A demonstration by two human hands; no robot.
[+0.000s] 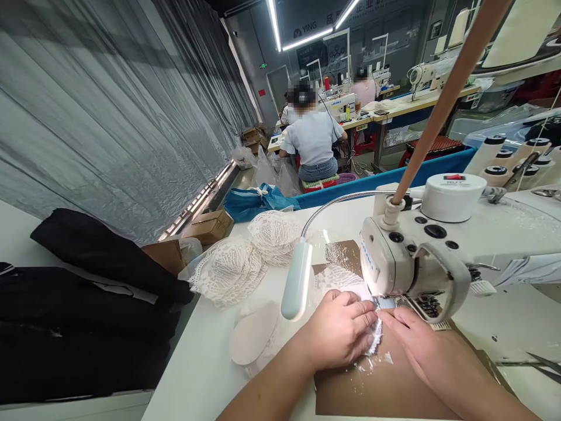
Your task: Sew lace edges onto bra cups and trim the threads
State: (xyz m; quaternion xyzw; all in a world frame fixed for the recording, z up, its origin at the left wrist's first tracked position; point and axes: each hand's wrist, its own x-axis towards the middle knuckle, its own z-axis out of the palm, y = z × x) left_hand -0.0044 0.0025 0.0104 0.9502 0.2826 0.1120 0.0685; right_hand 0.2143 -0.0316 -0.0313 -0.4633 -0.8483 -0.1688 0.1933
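At the needle area of a white sewing machine lies a piece of white lace fabric, part of it hidden by my fingers. My left hand is curled over the fabric, with its fingertips close to the presser foot. Just right of it, my right hand has its fingertips together at the fabric's edge; exactly how they grip is hidden. Below the hands, a brown board covers part of the table, with thread scraps on it. A pale lamp on a bendy metal neck hangs left of the machine head.
Stacks of lace cups and beige oval pads lie on the white table at left. Scissors rest at the right edge, below several thread cones. Ahead, a person sits at another machine.
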